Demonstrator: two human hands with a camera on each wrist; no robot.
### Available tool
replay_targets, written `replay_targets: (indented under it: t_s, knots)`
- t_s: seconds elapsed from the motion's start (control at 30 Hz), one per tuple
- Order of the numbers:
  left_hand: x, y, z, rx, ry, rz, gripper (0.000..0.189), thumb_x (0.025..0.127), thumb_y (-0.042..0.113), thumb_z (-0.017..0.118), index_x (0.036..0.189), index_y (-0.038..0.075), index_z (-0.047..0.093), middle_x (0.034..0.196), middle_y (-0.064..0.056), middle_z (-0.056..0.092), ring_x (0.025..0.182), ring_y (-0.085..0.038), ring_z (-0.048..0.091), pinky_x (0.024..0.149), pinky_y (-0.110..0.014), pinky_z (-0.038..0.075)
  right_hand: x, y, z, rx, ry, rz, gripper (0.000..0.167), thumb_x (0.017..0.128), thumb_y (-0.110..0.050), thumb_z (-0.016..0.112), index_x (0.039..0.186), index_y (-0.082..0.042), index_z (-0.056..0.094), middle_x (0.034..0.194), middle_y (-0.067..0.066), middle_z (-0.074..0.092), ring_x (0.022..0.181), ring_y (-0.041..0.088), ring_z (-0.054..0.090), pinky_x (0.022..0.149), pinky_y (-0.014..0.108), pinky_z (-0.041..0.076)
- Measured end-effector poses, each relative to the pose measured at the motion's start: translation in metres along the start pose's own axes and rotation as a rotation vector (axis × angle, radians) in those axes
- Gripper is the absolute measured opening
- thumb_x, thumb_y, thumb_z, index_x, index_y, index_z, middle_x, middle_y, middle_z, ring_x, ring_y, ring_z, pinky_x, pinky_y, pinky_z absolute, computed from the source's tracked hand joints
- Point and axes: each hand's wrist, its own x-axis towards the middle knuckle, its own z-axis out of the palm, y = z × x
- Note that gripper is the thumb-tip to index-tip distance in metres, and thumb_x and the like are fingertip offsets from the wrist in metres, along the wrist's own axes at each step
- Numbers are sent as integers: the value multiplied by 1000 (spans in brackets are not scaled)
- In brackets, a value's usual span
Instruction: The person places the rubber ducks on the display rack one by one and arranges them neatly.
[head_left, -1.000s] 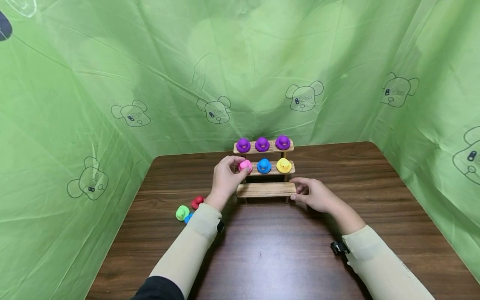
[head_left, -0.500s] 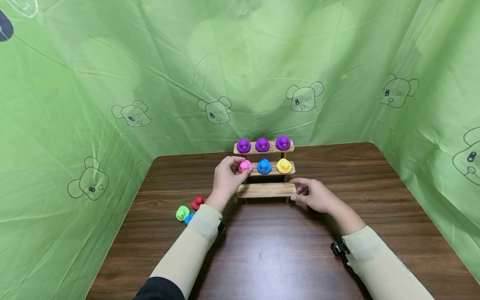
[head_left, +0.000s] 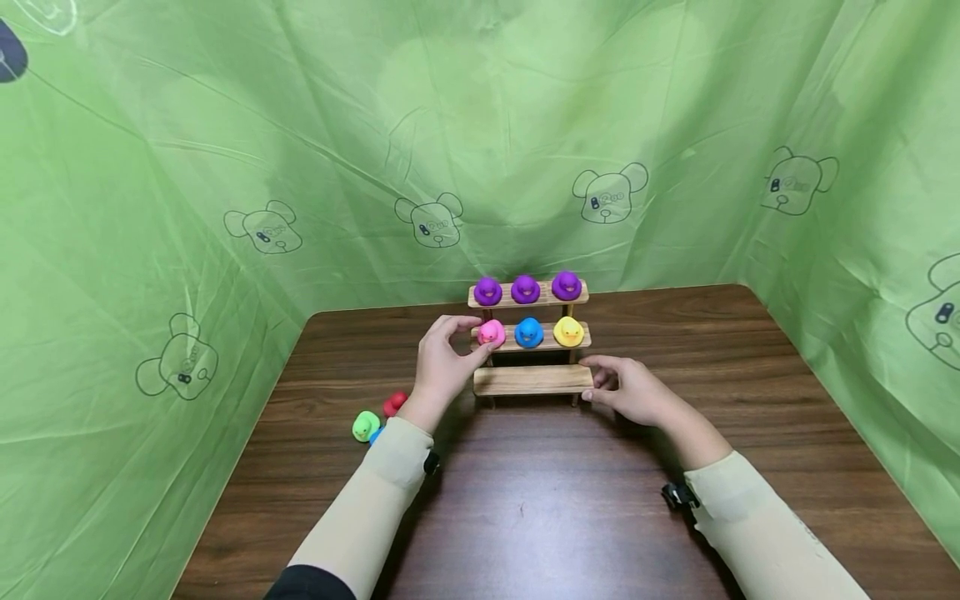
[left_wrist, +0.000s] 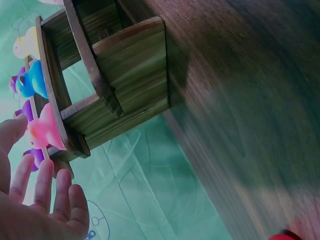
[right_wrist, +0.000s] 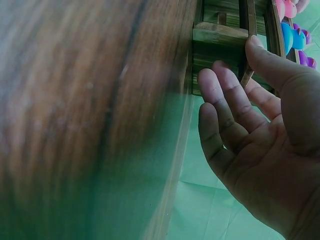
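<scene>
A three-tier wooden display stand [head_left: 532,381] stands toward the back of the table. On its middle tier sit a pink rubber duck [head_left: 491,333], a blue duck [head_left: 528,332] and a yellow duck [head_left: 568,332]. My left hand [head_left: 444,358] is beside the pink duck, thumb and fingers spread around it; in the left wrist view a gap shows between the fingers and the pink duck [left_wrist: 46,129]. My right hand [head_left: 633,392] holds the right end of the bottom tier between thumb and index finger. In the right wrist view its thumb lies on the tier's edge [right_wrist: 249,50].
Three purple ducks [head_left: 526,289] line the top tier. Left of the stand, a green duck [head_left: 365,426], a red duck [head_left: 394,404] and a partly hidden blue duck [head_left: 376,436] lie on the wooden table [head_left: 525,517]. Green cloth [head_left: 510,150] encloses the back and sides.
My left hand has let go of the pink duck, its fingers spreading and shifting slightly left. The pink duck stays on the middle tier. My right hand has not moved.
</scene>
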Motion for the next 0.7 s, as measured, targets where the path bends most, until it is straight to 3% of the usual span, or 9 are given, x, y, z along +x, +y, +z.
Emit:
replay_targets:
  t_s: [0.33, 0.7]
  knots:
    - [-9, -6, -25, -21, -3, 4, 46, 76, 21, 97, 117, 13, 77, 113, -3, 71, 108, -26, 66, 96, -43, 53, 0, 2, 1, -3, -1, -17, 53, 91, -17, 84, 139, -4, 64, 93, 1, 71, 81, 16, 66, 70, 31, 56]
    - [-27, -18, -60, -42, 45, -67, 38, 82, 19, 93, 117, 17, 77, 115, -1, 71, 111, -27, 66, 92, -39, 50, 0, 1, 1, -5, 7, 3, 55, 90, -17, 85, 139, -5, 64, 93, 1, 70, 81, 16, 66, 71, 31, 56]
